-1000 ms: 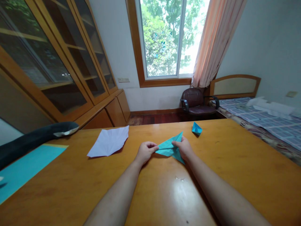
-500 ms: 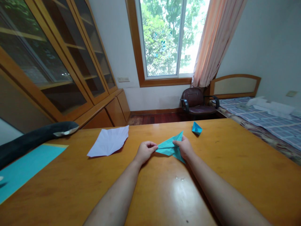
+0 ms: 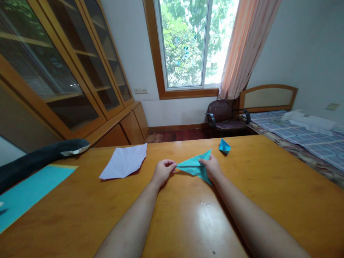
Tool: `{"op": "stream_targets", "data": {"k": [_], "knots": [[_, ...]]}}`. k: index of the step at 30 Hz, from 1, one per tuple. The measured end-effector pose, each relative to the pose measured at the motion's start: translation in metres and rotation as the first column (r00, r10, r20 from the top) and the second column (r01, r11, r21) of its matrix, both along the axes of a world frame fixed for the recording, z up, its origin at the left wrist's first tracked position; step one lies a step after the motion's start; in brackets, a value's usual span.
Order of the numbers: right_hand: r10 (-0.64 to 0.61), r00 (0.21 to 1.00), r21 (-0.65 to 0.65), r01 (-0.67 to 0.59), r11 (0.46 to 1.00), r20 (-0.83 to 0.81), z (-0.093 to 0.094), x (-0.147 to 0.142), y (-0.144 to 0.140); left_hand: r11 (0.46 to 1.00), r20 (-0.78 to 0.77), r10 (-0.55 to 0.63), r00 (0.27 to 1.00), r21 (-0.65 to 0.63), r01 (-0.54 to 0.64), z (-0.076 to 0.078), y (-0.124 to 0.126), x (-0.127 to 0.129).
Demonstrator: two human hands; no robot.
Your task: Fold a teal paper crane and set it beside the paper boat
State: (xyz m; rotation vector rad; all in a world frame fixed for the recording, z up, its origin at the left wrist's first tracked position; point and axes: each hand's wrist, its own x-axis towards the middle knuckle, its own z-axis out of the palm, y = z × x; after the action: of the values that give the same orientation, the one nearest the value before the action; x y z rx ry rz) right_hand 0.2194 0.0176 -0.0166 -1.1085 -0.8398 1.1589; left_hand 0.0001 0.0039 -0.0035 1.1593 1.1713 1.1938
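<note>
Hands, left (image 3: 162, 171) and right (image 3: 212, 166), pinch half-folded teal paper (image 3: 194, 166) above tabletop (image 3: 172, 215); finished boat (image 3: 224, 146) nearby, folds remaining.

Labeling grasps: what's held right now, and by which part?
Folded teal paper, held by both hands: left hand pinches its left tip, right hand grips its right side.
</note>
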Motion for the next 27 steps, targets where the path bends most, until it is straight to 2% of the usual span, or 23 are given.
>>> {"op": "stream_targets", "data": {"k": [5,9,11,13,16,18,23,27], "knots": [[0.001,1.0,-0.023,-0.001,1.0,-0.019,0.001,-0.001,-0.001,0.999,-0.023,0.048,0.999,0.022,-0.048,-0.004,0.003,-0.001],[0.06,0.997,-0.047,-0.062,0.997,-0.049,0.002,-0.004,-0.002,0.997,-0.086,0.042,0.995,0.06,-0.037,-0.006,0.004,-0.004],[0.091,0.995,-0.072,-0.094,0.993,-0.043,0.004,-0.005,-0.004,0.997,-0.11,-0.014,0.994,0.069,0.022,-0.003,0.003,-0.006],[0.115,0.993,-0.098,-0.116,0.988,-0.007,0.005,-0.006,-0.006,0.99,-0.117,-0.121,0.986,0.055,0.128,0.0,0.001,-0.007],[0.163,0.985,-0.12,-0.155,0.981,0.064,0.006,-0.008,-0.009,0.958,-0.115,-0.283,0.952,0.002,0.285,0.005,-0.002,-0.008],[0.216,0.97,-0.127,-0.201,0.971,0.11,0.005,-0.009,-0.01,0.936,-0.102,-0.353,0.93,-0.04,0.35,0.005,-0.004,-0.007],[0.333,0.929,-0.159,-0.308,0.938,0.163,0.001,-0.017,-0.014,0.886,-0.106,-0.462,0.88,-0.104,0.453,-0.001,-0.004,-0.002],[0.383,0.907,-0.157,-0.358,0.92,0.174,0.001,-0.026,-0.017,0.876,-0.238,-0.481,0.844,-0.088,0.475,-0.002,-0.003,0.002]]}}
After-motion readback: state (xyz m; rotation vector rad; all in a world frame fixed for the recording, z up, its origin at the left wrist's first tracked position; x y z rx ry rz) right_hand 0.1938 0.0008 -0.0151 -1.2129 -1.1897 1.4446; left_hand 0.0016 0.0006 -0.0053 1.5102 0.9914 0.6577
